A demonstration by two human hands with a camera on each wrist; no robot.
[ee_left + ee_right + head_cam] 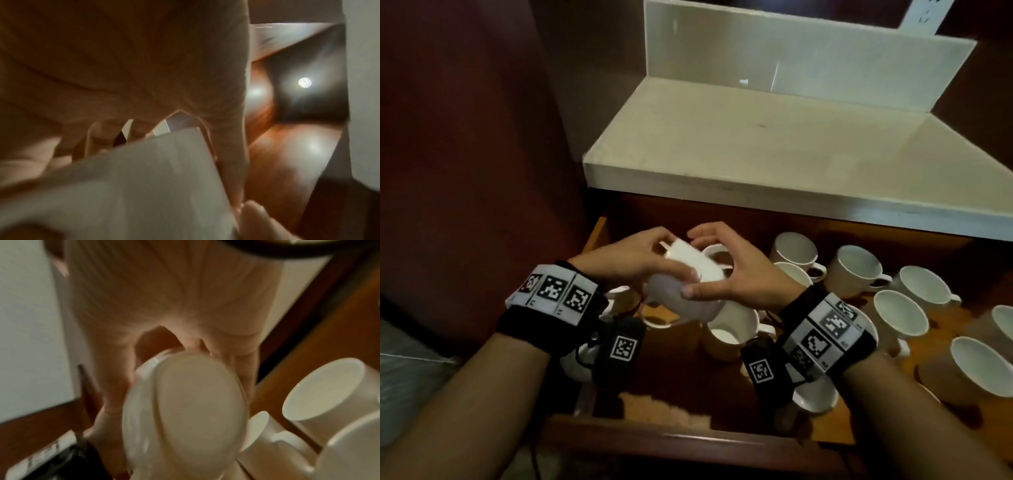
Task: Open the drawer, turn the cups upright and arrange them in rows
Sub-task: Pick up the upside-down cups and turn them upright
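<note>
The wooden drawer [674, 440] stands open and holds several white cups with handles. Both hands hold one white cup [690, 263] above the drawer's left part; it is tilted and blurred by motion. My left hand [650, 255] grips it from the left, its fingers curled over the wall [144, 186]. From the right, my right hand [717, 263] curls round the same cup, thumb on its side. The right wrist view shows the cup's round base [195, 402] facing the camera. Several cups [856, 270] at the right stand upright, mouths up.
An upright cup [729, 329] stands right below the held one. More cups [585, 363] lie half hidden under both wrists. A pale countertop [756, 137] overhangs the drawer's back. A dark red wall [465, 154] closes off the left side.
</note>
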